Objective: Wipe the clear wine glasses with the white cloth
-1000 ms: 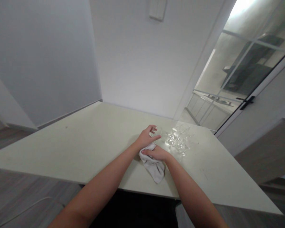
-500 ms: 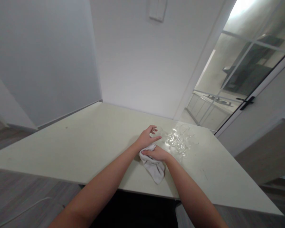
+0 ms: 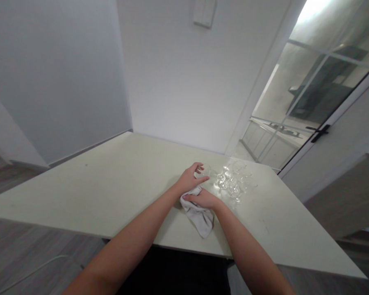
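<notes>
My left hand [image 3: 192, 178] reaches over the table, thumb and fingers curved around the side of a clear glass [image 3: 205, 171]. That glass is faint against the pale tabletop, so its exact outline is hard to make out. Just below, close to the left wrist, my right hand [image 3: 204, 198] grips a whitish cloth [image 3: 198, 215] with the thumb on top. The cloth is bunched at the hand, and a loose corner hangs toward the table's front edge. Right of both hands stands a cluster of several clear stemmed glasses [image 3: 233, 182], overlapping in view.
The pale table [image 3: 110, 184] meets a white wall [image 3: 178, 90] at the back. A glass-paned door [image 3: 307, 94] with a black handle [image 3: 320, 133] is at the right. A cable [image 3: 33, 270] lies on the floor at lower left.
</notes>
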`<state>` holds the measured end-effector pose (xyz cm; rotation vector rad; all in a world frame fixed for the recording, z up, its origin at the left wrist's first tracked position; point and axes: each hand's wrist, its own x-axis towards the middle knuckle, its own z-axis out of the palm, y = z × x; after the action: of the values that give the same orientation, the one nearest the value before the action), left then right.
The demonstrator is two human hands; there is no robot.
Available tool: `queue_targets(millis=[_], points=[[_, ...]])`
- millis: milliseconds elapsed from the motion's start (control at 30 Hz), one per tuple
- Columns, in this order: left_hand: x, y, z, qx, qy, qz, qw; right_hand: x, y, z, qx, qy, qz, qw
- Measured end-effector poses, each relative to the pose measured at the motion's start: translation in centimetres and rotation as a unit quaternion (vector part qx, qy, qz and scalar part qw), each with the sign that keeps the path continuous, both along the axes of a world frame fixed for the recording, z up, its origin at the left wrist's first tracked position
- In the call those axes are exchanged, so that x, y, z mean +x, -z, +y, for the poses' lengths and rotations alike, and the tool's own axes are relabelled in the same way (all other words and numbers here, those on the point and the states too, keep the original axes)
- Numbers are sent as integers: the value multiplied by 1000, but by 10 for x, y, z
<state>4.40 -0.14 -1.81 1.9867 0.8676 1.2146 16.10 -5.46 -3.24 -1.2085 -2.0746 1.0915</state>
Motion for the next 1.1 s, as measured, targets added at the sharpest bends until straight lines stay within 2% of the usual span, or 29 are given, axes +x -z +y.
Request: queue_targets(millis=[433,1100], points=[[0,-2,-3,-8,3,7,1000,-2,-6,-4,1,12,-13,1000],[-1,-2,-5,-1,8,18,1000,-1,-2,-2,10,-7,-14,1000]])
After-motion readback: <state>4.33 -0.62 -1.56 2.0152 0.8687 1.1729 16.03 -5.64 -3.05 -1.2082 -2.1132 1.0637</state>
